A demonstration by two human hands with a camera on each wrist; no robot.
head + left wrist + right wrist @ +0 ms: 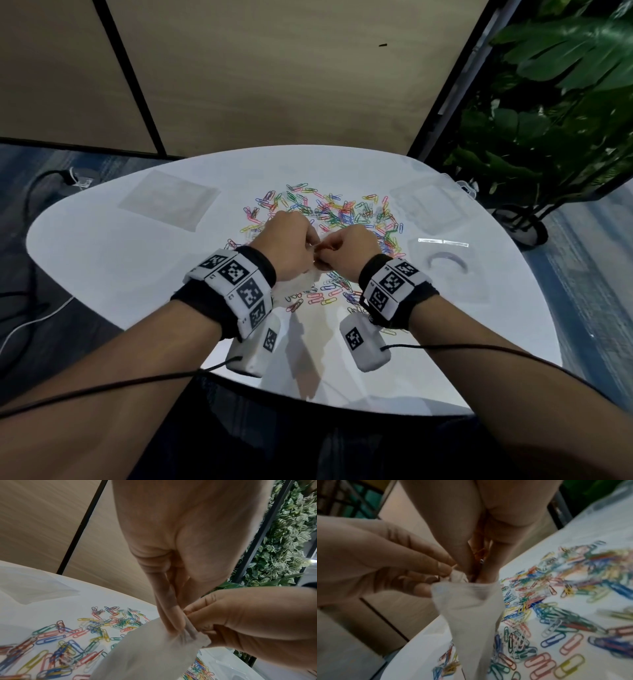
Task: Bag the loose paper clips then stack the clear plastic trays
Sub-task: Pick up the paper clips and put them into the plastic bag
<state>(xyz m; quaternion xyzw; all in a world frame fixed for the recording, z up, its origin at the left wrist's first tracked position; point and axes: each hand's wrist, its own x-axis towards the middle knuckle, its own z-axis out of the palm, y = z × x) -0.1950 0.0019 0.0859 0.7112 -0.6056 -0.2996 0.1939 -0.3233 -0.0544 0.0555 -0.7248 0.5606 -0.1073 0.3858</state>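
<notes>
Fingers of left hand and right hand pinching bag rim | pull mouth wide | hold above paper clips

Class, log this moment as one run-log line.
left hand: pinches bag mouth | right hand: pinches bag mouth | paper clips: loose on table

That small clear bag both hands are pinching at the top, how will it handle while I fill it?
The bag probably stays floppy: it hangs crumpled and twisted below the left hand and right hand. Its mouth looks nearly closed, so it likely needs holding open. It seems light and thin, and the paper clips may drag it down.
</notes>
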